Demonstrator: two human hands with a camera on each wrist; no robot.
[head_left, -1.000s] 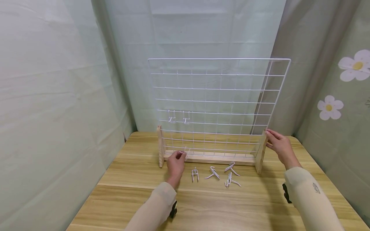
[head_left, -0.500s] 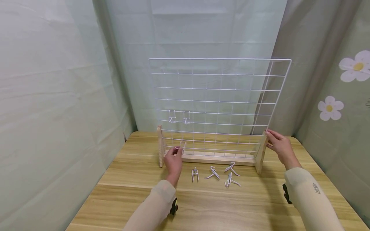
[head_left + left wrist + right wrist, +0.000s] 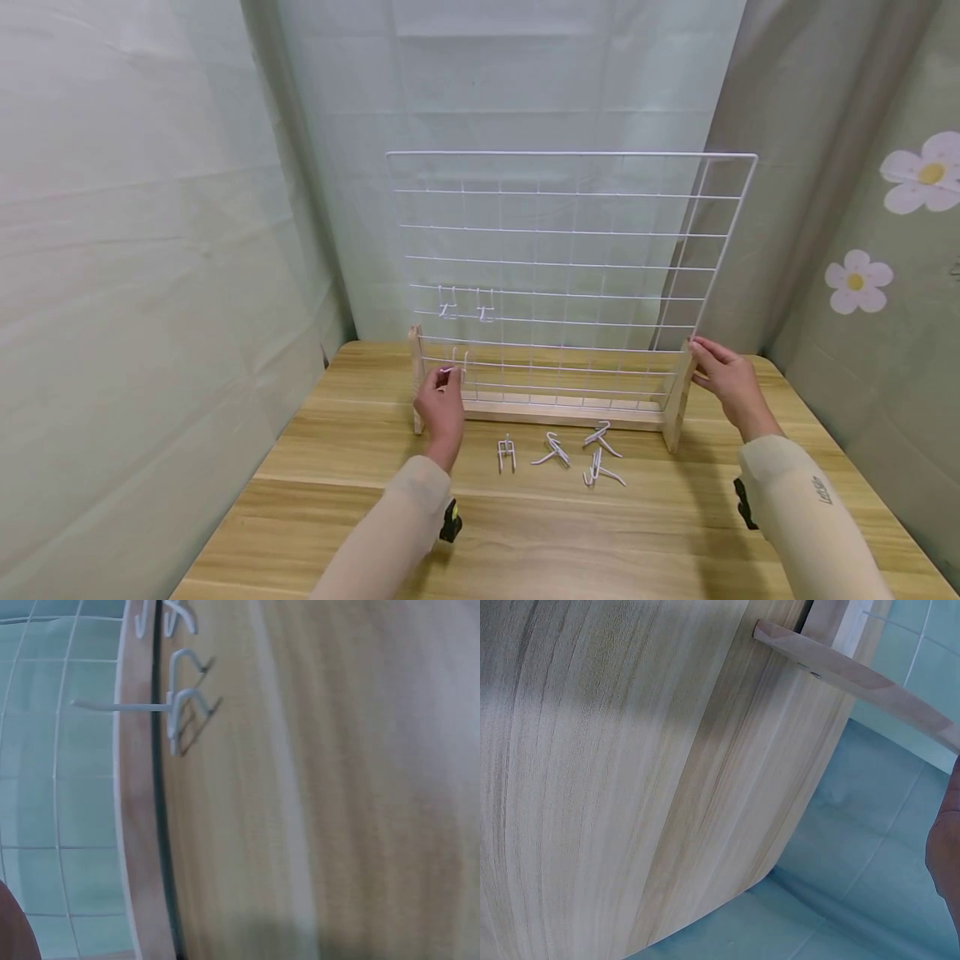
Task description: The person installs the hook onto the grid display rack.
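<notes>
My left hand (image 3: pixel 441 408) pinches a white wire hook (image 3: pixel 466 360) in front of the lower left of a white wire grid rack (image 3: pixel 570 153). The hook's two bent prongs point up, close to the grid's lower wires. With its fingertips, my right hand (image 3: pixel 726 382) grips the top of the rack's right wooden upright (image 3: pixel 675 412). Two similar hooks, a left one (image 3: pixel 447 312) and a right one (image 3: pixel 485 314), hang side by side on the grid. In the left wrist view a loose hook (image 3: pixel 171 706) lies by the wooden base; only a sliver of the hand shows.
Several loose hooks lie on the wood-grain table (image 3: pixel 540 533) before the rack, among them an upright-lying one (image 3: pixel 506 450) and a tilted one (image 3: pixel 553 450). The left upright (image 3: pixel 416 350) stands beside my left hand. Pale curtains (image 3: pixel 150 250) surround the table.
My left hand has risen and moved left with the hook, from near the base to the grid's lower wires. The right hand keeps its grip on the upright.
</notes>
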